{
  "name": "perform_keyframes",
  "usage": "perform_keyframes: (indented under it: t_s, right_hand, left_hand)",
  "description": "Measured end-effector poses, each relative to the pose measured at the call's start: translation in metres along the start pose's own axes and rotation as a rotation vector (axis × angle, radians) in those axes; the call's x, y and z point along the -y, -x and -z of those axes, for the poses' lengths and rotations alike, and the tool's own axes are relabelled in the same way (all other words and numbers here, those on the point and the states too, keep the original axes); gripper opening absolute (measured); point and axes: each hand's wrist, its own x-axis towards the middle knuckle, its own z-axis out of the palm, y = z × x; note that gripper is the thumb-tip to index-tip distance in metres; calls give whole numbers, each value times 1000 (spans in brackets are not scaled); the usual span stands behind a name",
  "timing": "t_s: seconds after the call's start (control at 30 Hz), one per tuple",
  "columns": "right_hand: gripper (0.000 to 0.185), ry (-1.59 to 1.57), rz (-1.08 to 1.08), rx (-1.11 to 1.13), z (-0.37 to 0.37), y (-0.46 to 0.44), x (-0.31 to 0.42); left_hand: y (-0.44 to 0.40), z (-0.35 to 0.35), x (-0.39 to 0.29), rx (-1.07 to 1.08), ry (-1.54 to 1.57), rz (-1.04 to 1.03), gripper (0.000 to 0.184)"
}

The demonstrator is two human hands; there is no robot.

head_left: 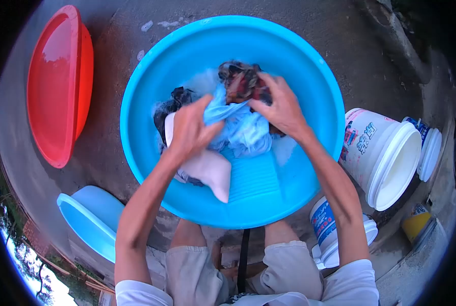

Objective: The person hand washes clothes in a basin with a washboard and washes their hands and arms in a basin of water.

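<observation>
A large blue washbasin (228, 217) with a ribbed washboard area (251, 181) holds wet laundry and some suds. My left hand (191, 127) is curled at the left end of a light blue cloth (245, 132), gripping it. My right hand (281, 107) pinches the same cloth between thumb and fingers. The cloth is stretched a little between the two hands. Just beyond it lies a crumpled dark patterned garment (240, 79), touching my right fingers. A pale pink cloth (207, 171) is under my left wrist. Dark fabric (182, 97) bunches at the left.
A red basin (52, 97) stands at the far left, with a smaller light blue basin (87, 219) at the lower left. On the right are a white bucket (363, 143) lying tipped, another bucket (327, 224) near my right forearm, and a yellow container (416, 224).
</observation>
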Motion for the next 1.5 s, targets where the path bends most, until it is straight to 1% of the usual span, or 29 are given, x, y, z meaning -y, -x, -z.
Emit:
perform_keyframes:
  t_s: [0.03, 0.1, 0.13, 0.2, 0.3, 0.33, 0.43, 0.53, 0.6, 0.67, 0.73, 0.77, 0.83, 0.87, 0.9, 0.93, 0.97, 1.0, 1.07, 1.1, 1.17, 1.2, 1.23, 1.3, 1.33, 1.4, 1.43, 1.47, 1.5]
  right_hand:
    - [59, -222, -127, 104, 8, 1, -9]
    - [49, -685, -254, 117, 28, 26, -15]
    - [49, -893, -428, 151, 40, 44, -15]
    - [51, -1011, -638, 129, 48, 83, -22]
    - [43, -571, -504, 98, 22, 104, -32]
    - [36, -366, -366, 3, 15, 92, -23]
    - [30, 132, -445, 58, -14, 54, -33]
    - [32, 207, -348, 24, -30, 30, -50]
    - [33, 215, -352, 66, -35, 24, -59]
    - [36, 233, -324, 70, -38, 25, -65]
    - [37, 202, -302, 29, -32, 25, -61]
    - [38, 164, -284, -1, -26, 25, -58]
    - [39, 160, -315, 59, -7, 27, -33]
    - [42, 149, -342, 87, -2, 19, -23]
    - [42, 135, -332, 100, -2, 13, -17]
    - [46, 76, -166, 6, -2, 15, -11]
    - [52, 15, 2, -91, -2, 18, -6]
    - [52, 6, 8, -85, 0, 26, 3]
    - [59, 222, 264, 64, 7, 53, 25]
    - [59, 221, 279, 65, 5, 62, 23]
    - [61, 398, 350, 95, -4, 86, 6]
    - [51, 383, 308, 65, -6, 74, 1]
    - [51, 384, 312, 62, -11, 56, -3]
    - [39, 450, 10, 87, -22, 26, -8]
    - [39, 451, 18, 85, -26, 10, -11]
    - [27, 462, 10, -10, -29, -5, -13]
    - [27, 460, 17, -9, -27, -7, -11]
    - [28, 444, 14, 42, -21, -6, -9]
    - [29, 428, 18, 92, -13, -9, -4]
  left_hand:
    - [13, 9, -12, 29, 80, 25, 32]
    - [47, 20, -12, -5, 8, -61, 33]
    - [63, 24, -10, -17, 9, -49, 33]
    - [92, 27, -11, 99, -271, -115, 40]
    - [104, -10, -24, 81, -354, -203, 49]
    - [97, -21, -22, 77, -349, -209, 49]
    - [63, -49, -6, 34, -475, -295, 56]
    - [29, -58, 10, -8, -480, -276, 55]
    - [-5, -55, 19, -2, -526, -165, 51]
    - [-42, -54, 31, -179, -449, -37, 39]
    - [-88, -51, 58, -286, -116, 295, 33]
    - [-87, -51, 56, -298, -105, 305, 33]
    - [-75, -48, 46, -479, 189, 202, 30]
    - [-55, -50, 38, -513, 169, 102, 25]
    - [-27, -41, 11, -371, 302, 105, 22]
    - [4, -46, 5, -289, 171, 70, 22]
    - [33, -51, -2, -280, 26, -85, 26]
    - [55, -52, -9, -272, -125, -256, 31]
    - [88, -47, -18, -58, -187, -392, 41]
    - [88, -50, -13, -72, -193, -387, 41]
    - [93, -66, 5, 179, -283, -526, 45]
    - [76, -75, 10, 61, -224, -531, 43]
    - [54, -82, 13, -63, -237, -501, 41]
    - [17, -87, 15, -218, -235, -389, 37]
    - [-2, -85, 15, -264, -228, -327, 35]
    - [-18, -82, 12, -304, -231, -266, 34]
    - [-21, -78, 12, -340, -238, -208, 33]
    - [-17, -77, 10, -230, -225, -126, 42]
    - [-9, -69, 4, -239, -227, -121, 42]
